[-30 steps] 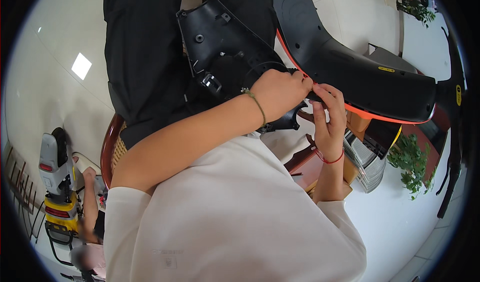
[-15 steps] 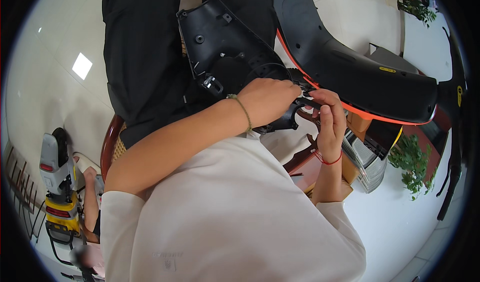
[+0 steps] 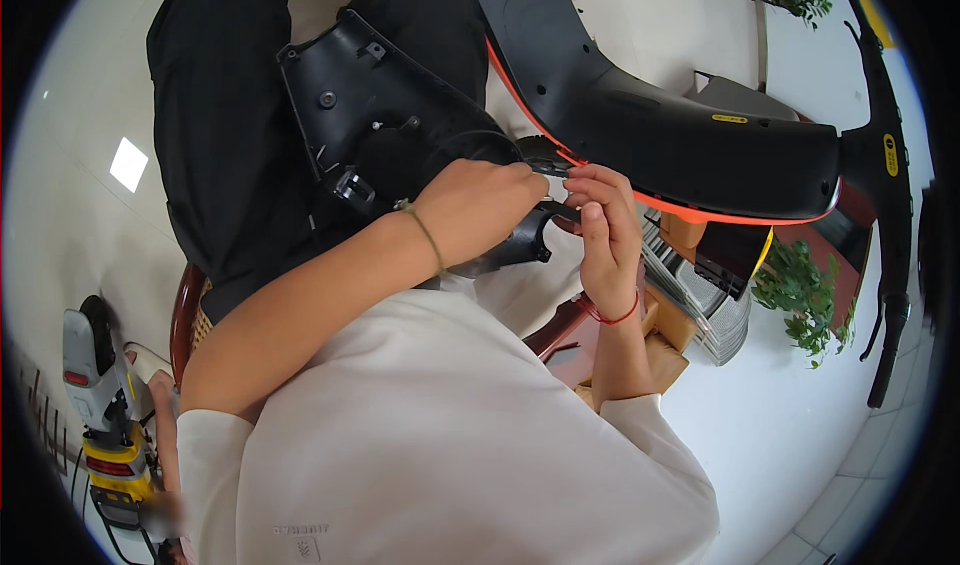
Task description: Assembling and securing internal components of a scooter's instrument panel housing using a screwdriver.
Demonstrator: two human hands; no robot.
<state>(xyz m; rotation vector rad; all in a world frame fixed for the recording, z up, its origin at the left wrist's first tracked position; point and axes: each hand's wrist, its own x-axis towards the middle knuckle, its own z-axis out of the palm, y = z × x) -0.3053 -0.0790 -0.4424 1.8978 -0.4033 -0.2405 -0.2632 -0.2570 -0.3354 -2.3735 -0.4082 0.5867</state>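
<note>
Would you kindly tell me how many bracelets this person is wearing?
2 in view: a green cord bracelet on the left wrist, and a red bracelet on the right wrist.

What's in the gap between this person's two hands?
In the head view, slim black pieces lie between the left hand and right hand; their exact kind is unclear.

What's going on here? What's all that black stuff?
A person in a white short-sleeved shirt has both bare hands at a hollow black moulded shell on their lap. The left hand is curled over its right-hand end. The right hand is close by, its fingertips at a thin dark piece that's mostly hidden. To the right is a curved black panel with an orange-red edge.
</note>
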